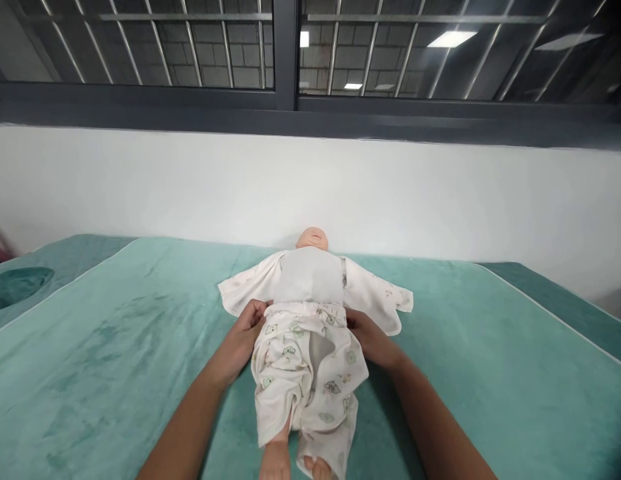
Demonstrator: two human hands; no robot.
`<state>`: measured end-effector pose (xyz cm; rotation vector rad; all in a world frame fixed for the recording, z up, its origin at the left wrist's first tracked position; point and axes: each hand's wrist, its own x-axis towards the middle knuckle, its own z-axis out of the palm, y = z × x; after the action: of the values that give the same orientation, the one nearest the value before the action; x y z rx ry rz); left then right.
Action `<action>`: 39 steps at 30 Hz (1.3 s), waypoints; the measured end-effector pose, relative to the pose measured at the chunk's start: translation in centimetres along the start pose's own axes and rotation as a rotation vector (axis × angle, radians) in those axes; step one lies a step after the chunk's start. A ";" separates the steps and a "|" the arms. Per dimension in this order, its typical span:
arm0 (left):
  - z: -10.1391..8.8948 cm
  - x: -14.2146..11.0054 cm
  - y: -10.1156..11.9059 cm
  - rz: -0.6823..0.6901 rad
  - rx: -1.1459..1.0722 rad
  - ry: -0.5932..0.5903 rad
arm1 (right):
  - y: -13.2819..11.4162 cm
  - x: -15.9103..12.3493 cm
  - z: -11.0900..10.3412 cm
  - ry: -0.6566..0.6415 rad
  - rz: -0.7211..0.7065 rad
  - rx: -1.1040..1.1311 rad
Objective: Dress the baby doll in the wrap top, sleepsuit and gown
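A baby doll (313, 237) lies on its back, head toward the wall and feet toward me. Its white top (310, 277) has both sleeves spread out to the sides. White printed trousers (335, 383) cover the legs up to the waist, and the feet show at the hems. My left hand (247, 331) pinches the trousers' waistband at the left side. At the right side of the waistband, my right hand (370, 337) has its fingers closed on the cloth, its fingertips partly hidden by the trousers.
A green plush cover (140, 347) spreads beneath the doll on both sides. Behind it rises a white wall (165, 180), with a dark-framed window (285, 113) and metal bars above. A darker green oval patch (20, 287) lies at the far left.
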<state>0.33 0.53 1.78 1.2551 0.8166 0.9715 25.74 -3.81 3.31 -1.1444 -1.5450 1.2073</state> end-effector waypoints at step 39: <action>3.4 4.7 0.3 0.038 0.057 0.385 | 4.0 2.6 0.4 0.612 -0.088 -0.292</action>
<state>5.19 3.54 2.66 1.1498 1.1273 1.2502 25.36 -0.93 -0.48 -1.4485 -1.2929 0.5006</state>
